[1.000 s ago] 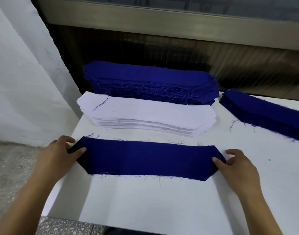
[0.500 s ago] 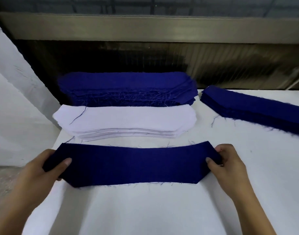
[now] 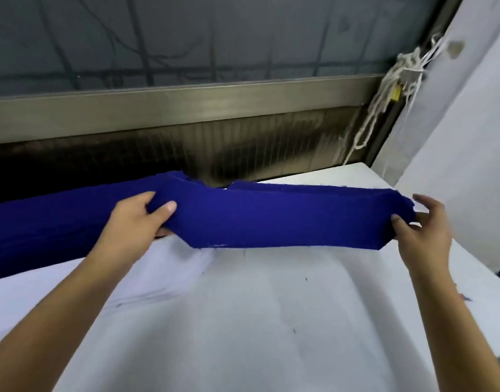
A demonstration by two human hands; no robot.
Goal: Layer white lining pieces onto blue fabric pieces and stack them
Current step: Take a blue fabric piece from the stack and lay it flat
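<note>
Pinching opposite ends of the blue fabric piece (image 3: 285,222), left hand (image 3: 135,222) and right hand (image 3: 424,236) hold it above the table (image 3: 271,321).

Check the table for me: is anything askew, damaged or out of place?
Nothing serious. The blue piece held between the left hand and right hand has a frayed, ragged right end. Short thread scraps dot the white table. A tangled white cord hangs by the window frame, off the work area.

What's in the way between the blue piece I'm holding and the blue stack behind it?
Nothing visible: the left hand and right hand hold the blue piece by its ends, directly in front of the blue stack.
</note>
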